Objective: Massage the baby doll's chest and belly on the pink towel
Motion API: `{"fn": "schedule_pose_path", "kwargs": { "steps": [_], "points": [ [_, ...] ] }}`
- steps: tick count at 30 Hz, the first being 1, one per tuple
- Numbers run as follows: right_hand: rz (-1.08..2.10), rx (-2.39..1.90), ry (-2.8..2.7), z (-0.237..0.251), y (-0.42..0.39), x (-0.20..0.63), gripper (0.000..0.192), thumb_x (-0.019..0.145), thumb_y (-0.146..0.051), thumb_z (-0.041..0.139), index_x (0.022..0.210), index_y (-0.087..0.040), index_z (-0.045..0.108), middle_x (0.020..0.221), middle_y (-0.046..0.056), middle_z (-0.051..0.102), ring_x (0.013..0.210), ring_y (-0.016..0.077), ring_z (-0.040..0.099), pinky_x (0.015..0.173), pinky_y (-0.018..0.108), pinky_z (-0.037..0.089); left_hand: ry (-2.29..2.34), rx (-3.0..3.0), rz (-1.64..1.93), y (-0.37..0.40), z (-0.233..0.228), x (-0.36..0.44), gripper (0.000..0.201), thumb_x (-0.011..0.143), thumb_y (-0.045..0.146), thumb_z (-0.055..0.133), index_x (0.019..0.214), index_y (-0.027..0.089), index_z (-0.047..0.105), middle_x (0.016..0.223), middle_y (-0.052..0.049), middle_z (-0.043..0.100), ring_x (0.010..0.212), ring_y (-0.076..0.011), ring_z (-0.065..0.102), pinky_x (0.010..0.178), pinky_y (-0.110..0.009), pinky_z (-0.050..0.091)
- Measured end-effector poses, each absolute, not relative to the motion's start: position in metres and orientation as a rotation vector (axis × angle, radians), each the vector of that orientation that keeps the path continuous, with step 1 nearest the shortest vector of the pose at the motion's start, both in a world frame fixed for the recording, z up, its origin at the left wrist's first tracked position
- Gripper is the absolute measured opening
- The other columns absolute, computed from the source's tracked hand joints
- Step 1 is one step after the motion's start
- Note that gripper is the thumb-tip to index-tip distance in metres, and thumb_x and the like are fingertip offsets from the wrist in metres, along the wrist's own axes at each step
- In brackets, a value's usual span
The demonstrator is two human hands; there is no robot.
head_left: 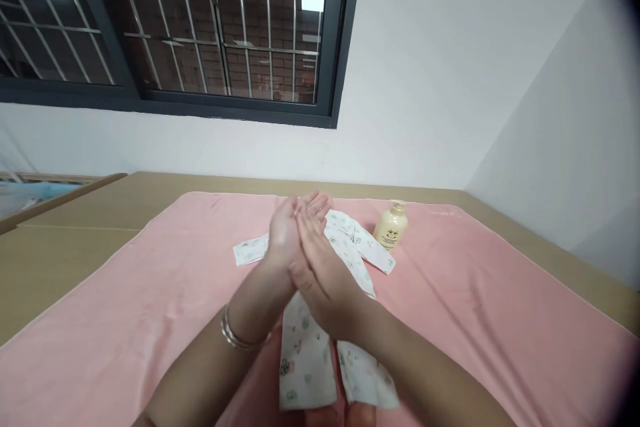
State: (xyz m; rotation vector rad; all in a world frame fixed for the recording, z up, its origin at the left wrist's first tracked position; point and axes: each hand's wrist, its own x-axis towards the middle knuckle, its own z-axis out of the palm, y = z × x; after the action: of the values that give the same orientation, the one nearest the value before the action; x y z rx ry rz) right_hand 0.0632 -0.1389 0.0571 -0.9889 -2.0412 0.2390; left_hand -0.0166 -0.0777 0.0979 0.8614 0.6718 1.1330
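Observation:
My left hand (281, 237) and my right hand (320, 273) are pressed together palm to palm, fingers stretched out, above a small white printed baby garment (305, 353) that lies spread on a pink towel (150, 293). Neither hand holds anything. The garment's sleeves reach out to the left and right of my hands, and its legs point toward me. A cream pump bottle (391, 227) stands upright on the towel just right of the garment's far sleeve. A thin bracelet sits on my left wrist.
The pink towel covers a tan table (65, 240) set against a white wall. A dark barred window (200, 33) is above at the left. A white wall closes the right side.

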Motion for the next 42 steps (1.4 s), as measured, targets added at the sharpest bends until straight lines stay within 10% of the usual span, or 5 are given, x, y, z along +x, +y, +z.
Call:
{"fn": "schedule_pose_path", "kwargs": {
  "steps": [7, 20, 31, 42],
  "points": [
    [0.176, -0.965, -1.782, 0.060, -0.120, 0.095, 0.059, 0.099, -0.054, 0.013, 0.151, -0.027, 0.025, 0.157, 0.000, 0.023, 0.146, 0.0247, 0.013, 0.119, 0.052, 0.014, 0.622, 0.819, 1.144, -0.144, 0.070, 0.020, 0.040, 0.092, 0.044, 0.044, 0.127, 0.028, 0.056, 0.135, -0.003, 0.057, 0.139, -0.0280, 0.035, 0.112, -0.046, 0.038],
    [0.203, -0.792, -2.097, 0.054, -0.165, 0.055, 0.081, 0.096, -0.055, 0.035, 0.153, -0.010, -0.001, 0.160, 0.013, 0.006, 0.146, 0.0318, 0.007, 0.118, 0.054, 0.016, 0.699, 0.775, 1.227, -0.104, 0.112, -0.031, 0.048, 0.094, 0.043, 0.029, 0.123, 0.017, 0.057, 0.136, -0.012, 0.056, 0.131, -0.0235, 0.048, 0.110, -0.038, 0.038],
    [0.384, -1.228, -1.937, 0.038, -0.096, 0.080, 0.042, 0.101, -0.037, 0.029, 0.128, -0.022, 0.058, 0.117, 0.007, 0.068, 0.108, 0.0229, 0.062, 0.094, 0.039, 0.046, 0.975, 0.962, 1.369, 0.016, 0.042, -0.020, 0.029, 0.083, 0.033, 0.047, 0.095, 0.015, 0.065, 0.115, -0.013, 0.068, 0.113, -0.0213, 0.062, 0.100, -0.035, 0.044],
    [0.145, -1.509, -2.073, -0.033, 0.021, 0.135, 0.046, 0.100, -0.036, 0.032, 0.141, -0.019, 0.046, 0.151, 0.007, 0.038, 0.142, 0.0203, 0.027, 0.116, 0.042, 0.016, 1.170, 1.740, 1.433, 0.056, -0.045, -0.003, 0.023, 0.079, 0.023, 0.053, 0.095, 0.017, 0.068, 0.113, -0.010, 0.068, 0.114, -0.0244, 0.057, 0.108, -0.042, 0.035]
  ]
}}
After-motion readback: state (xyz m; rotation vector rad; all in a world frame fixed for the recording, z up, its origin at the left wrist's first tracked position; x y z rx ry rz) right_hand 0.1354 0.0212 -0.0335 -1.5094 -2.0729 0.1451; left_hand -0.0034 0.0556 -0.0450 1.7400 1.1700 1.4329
